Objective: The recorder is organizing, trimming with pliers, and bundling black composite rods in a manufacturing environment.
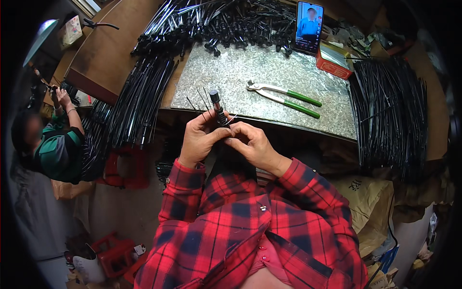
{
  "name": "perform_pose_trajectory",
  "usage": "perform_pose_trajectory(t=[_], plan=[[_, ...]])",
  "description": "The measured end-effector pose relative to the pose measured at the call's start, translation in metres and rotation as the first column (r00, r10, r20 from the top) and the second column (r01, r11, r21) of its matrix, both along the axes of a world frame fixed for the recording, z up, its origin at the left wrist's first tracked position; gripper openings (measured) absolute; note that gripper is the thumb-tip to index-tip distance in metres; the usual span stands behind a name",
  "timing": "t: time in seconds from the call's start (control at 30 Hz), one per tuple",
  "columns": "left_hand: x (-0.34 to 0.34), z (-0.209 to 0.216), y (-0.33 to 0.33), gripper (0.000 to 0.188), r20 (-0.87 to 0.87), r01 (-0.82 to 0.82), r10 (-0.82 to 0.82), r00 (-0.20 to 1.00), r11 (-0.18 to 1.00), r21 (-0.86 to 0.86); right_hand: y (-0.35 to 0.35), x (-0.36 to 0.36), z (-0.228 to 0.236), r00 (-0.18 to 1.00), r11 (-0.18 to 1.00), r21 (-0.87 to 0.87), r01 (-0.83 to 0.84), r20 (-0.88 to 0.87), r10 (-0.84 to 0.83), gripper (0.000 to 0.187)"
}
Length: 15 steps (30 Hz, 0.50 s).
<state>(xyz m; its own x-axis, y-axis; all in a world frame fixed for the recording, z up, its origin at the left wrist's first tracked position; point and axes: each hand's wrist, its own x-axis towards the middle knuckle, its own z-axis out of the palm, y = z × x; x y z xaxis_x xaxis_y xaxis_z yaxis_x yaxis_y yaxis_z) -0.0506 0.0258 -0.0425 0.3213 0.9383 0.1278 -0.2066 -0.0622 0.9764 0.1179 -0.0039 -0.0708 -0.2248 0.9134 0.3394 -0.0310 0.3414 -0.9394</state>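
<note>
Holding a black ribbed part (219,111) with a cylindrical cap in front of our lap, just off the near edge of the speckled grey board (216,72), we keep our left hand (198,138) curled nearly closed, its thumb and fingers gripping the part's lower end so that the cap points up and away from us. Thin dark wires (204,98) stick out above the left fingers. Our right hand (257,147) meets it from the other side, fingers bent and tips drawn in at the base; we cannot tell whether they pinch the part or only touch it. Beyond our hands, on the board, we have green-handled pliers (303,97) lying with their jaws parted toward the left. A lit phone (309,26) stands by a red box (333,66), and bundles of black rods flank the board. At far left, another person (57,149) raises both hands.
</note>
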Motion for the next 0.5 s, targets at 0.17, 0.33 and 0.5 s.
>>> perform_pose_trajectory(t=[0.17, 0.33, 0.5], plan=[[0.0018, 0.0064, 0.0015, 0.03, -0.035, 0.082, -0.082, 0.996, 0.997, -0.015, 0.0018, 0.0024, -0.0009, 0.997, 0.998, -0.059, 0.001, 0.081, 0.003, 0.014], [0.001, 0.0003, 0.005, 0.03, -0.035, 0.08, -0.078, 0.996, 0.996, 0.042, -0.0013, 0.0009, 0.0038, 0.993, 0.999, -0.035, 0.02, 0.115, -0.016, 0.017], [0.0021, 0.0063, 0.0031, 0.03, -0.032, 0.087, -0.086, 0.996, 0.996, 0.029, 0.0002, -0.0012, -0.0006, 0.988, 0.996, 0.071, 0.052, 0.139, -0.061, 0.016]])
